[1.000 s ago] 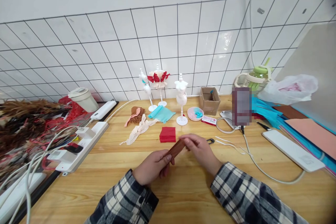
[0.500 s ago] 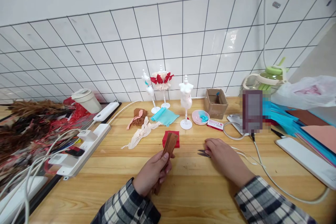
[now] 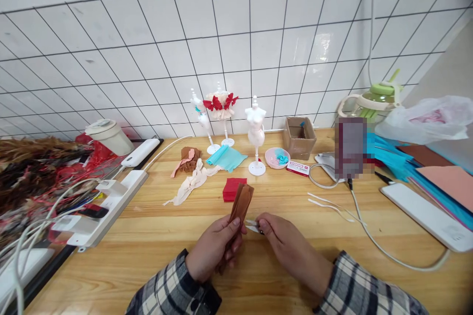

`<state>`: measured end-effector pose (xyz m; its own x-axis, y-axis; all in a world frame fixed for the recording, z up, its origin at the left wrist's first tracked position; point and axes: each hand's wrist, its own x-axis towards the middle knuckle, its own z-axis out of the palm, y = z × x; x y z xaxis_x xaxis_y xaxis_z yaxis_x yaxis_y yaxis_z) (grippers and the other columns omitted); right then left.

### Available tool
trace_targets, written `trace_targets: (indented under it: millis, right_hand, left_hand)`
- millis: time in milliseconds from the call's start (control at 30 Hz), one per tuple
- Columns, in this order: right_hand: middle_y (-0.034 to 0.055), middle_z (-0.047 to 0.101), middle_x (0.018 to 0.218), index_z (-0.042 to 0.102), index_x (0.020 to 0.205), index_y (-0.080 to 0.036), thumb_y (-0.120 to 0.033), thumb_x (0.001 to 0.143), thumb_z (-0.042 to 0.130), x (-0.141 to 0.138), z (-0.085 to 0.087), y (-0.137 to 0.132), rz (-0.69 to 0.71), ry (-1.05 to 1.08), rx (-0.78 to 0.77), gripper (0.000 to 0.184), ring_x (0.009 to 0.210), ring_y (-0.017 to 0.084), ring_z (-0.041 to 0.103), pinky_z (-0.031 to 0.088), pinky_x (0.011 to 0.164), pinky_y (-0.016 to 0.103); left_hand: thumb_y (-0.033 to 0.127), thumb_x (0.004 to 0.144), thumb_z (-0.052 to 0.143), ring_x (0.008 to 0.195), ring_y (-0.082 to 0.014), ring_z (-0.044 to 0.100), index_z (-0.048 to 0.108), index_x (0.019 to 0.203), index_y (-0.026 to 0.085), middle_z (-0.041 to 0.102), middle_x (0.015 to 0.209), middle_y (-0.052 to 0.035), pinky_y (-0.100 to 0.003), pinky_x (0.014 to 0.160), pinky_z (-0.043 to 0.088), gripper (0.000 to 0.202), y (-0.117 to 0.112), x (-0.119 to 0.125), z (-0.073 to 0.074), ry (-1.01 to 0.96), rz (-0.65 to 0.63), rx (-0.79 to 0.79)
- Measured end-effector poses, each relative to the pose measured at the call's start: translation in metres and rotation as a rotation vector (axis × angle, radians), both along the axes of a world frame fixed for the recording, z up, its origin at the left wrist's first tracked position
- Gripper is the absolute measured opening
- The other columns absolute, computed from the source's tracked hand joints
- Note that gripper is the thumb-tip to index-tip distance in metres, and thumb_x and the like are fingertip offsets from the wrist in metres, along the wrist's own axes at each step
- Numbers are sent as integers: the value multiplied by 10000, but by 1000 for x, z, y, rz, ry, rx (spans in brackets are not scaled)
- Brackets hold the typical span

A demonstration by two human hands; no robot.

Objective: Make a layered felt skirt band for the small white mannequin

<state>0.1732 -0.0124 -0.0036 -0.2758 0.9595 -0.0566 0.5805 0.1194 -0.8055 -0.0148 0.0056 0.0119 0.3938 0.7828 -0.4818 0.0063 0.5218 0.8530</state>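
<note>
My left hand is closed around a folded brown strip, crepe paper or thin cloth, which stands up tilted from the fist. Its lower end shows beneath my fingers. My right hand grips a pair of small scissors, the parted blades pointing left, close to the strip's right edge. Whether the blades touch the strip I cannot tell; the handles are hidden in the fist. Just behind the strip lies a red folded stack. A white mini dress form stands farther back.
Two more dress forms stand by the tiled wall, one wearing a ruffled cream-and-red piece. Near them are a blue sheet, cream scraps, a pink dish and a cardboard box. A power strip lies left, cables right.
My right hand has lifted the small scissors from the table at right and brought them left to the brown strip. The left hand keeps its hold; the view has shifted slightly.
</note>
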Motion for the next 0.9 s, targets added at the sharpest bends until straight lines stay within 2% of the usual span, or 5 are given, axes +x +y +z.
trace_targets:
  millis: [167,400,533,667,900]
  right_hand:
    - [28,611,747,520,818,-202,-437,985,180,-2,-1,-3,4,59,-44,446,694,157,550,379,648,269]
    - [19,598,675,562,799,-195,-466,980,188,-3,-4,-4,-3,64,-60,496,642,147,535,383,626,261]
    - [-18,517,542,571,807,-195,-501,974,172,-3,-6,-5,-7,119,-95,530,527,125,498,380,555,236]
    - [-27,499,502,563,800,-192,-507,972,171,-4,-5,-5,-13,122,-155,532,483,117,497,375,506,219]
    - [-21,504,538,551,791,-196,-478,979,182,-3,-5,-4,22,68,-71,501,540,126,498,371,555,234]
  left_hand:
    - [567,763,592,385,-68,422,521,799,165,514,481,49,-193,416,416,410,2,0,-6,-28,-53,-16]
    - [566,783,567,368,-66,428,526,787,164,523,463,51,-174,393,357,404,3,-1,-9,26,-121,78]
    - [566,776,571,380,-70,442,527,794,161,539,484,44,-182,401,365,407,2,0,-8,27,-107,60]
    - [547,772,584,398,-72,463,523,776,157,554,494,32,-178,413,369,395,1,3,-7,22,-143,67]
    - [547,789,559,371,-70,439,524,798,164,530,485,49,-188,409,387,384,1,2,-9,39,-198,65]
